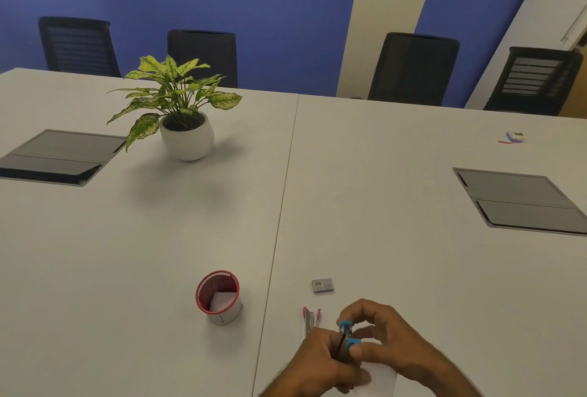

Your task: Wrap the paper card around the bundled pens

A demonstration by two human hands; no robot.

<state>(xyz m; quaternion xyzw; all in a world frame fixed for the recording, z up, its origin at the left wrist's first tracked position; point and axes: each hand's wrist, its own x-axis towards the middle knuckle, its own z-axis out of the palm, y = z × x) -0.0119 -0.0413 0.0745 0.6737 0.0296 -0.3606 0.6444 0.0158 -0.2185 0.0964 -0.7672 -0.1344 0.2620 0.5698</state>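
A small blue stapler (346, 334) is gripped between both hands near the table's front edge. My left hand (317, 361) curls round its lower body, and my right hand (384, 336) pinches its blue ends with fingers and thumb. A pink stapler (311, 319) lies on the table just left of the hands, partly hidden by my left hand. A white sheet of paper (379, 379) shows under the hands. A small grey box of staples (323, 285) lies a little beyond them.
A red-rimmed white cup (219, 298) stands to the left. Farther back stand a potted plant (181, 110) and two grey cable hatches (60, 157) (521, 203). A small white and blue object (514, 137) lies far right. Several black chairs (413, 69) line the far edge.
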